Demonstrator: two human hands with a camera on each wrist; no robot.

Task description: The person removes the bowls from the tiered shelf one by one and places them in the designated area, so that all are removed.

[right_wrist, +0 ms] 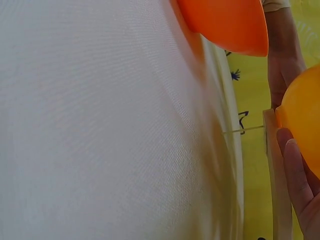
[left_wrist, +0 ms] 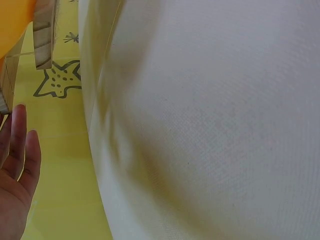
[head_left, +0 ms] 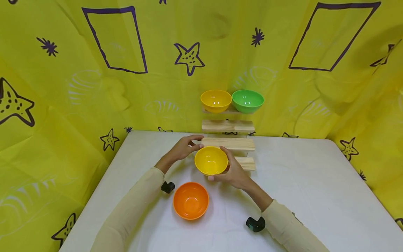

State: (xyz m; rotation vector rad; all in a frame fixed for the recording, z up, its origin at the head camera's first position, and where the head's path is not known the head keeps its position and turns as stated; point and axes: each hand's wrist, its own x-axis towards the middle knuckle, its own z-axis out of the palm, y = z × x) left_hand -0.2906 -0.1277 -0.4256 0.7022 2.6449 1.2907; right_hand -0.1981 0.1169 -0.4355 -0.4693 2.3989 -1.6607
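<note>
My right hand (head_left: 234, 173) grips a yellow bowl (head_left: 211, 161) by its right side, thumb at the near side and fingers behind. The bowl is upright at the lowest wooden step (head_left: 245, 163) of a tiered stand, covering that step's left part. My left hand (head_left: 185, 147) is at the stand's left side, with fingertips at the end of the step above (head_left: 228, 143) and the thumb close to the bowl's rim. In the left wrist view, the fingers (left_wrist: 32, 160) reach up toward the wood. The right wrist view shows the bowl (right_wrist: 305, 120) low against a step.
An orange bowl (head_left: 191, 201) stands on the white table (head_left: 302, 189), between my forearms. On the stand's top step, another yellow bowl (head_left: 216, 101) and a green bowl (head_left: 247, 101) sit side by side. Behind the stand hangs a yellow patterned curtain (head_left: 170, 91).
</note>
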